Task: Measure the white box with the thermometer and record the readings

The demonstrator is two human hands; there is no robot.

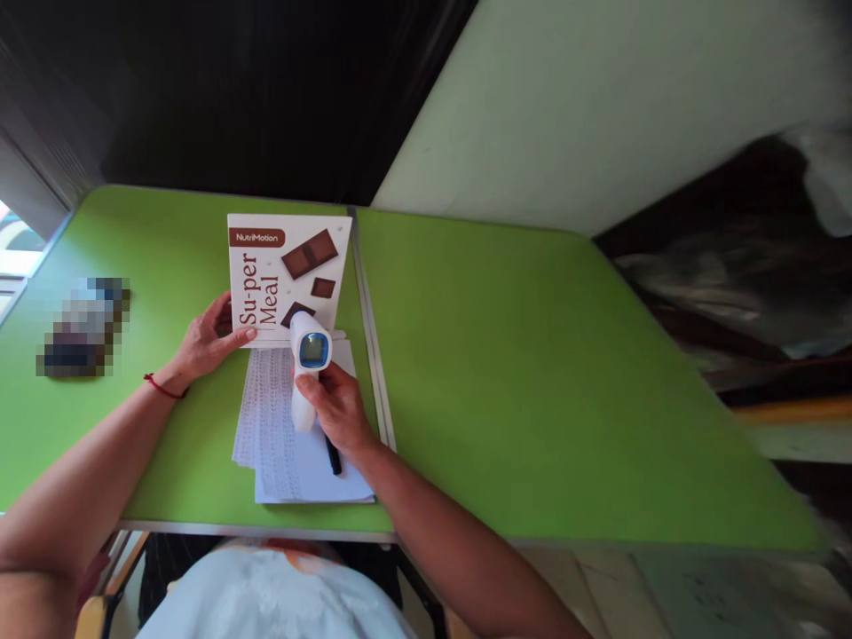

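A white box (299, 288) printed "NutriMotion Su-per Meal" with chocolate pictures stands on the green table. My left hand (211, 335) grips its lower left corner, thumb on the front face. Wrapped in my right hand (339, 404) is a white infrared thermometer (304, 404) with a blue-rimmed screen, its front end pointed at the box; the screen's reading is too small to make out. Beneath lie printed sheets of paper (280, 470), fanned to the left. On them rests a black pen (333, 457), partly hidden by my right hand.
A pixelated, phone-like object (85, 328) lies on the left of the green table (532, 382). A seam (373, 337) splits the tabletop just right of the box. Behind the table are a dark panel and a pale wall. Dark clutter and plastic wrapping (738, 284) sit at the right.
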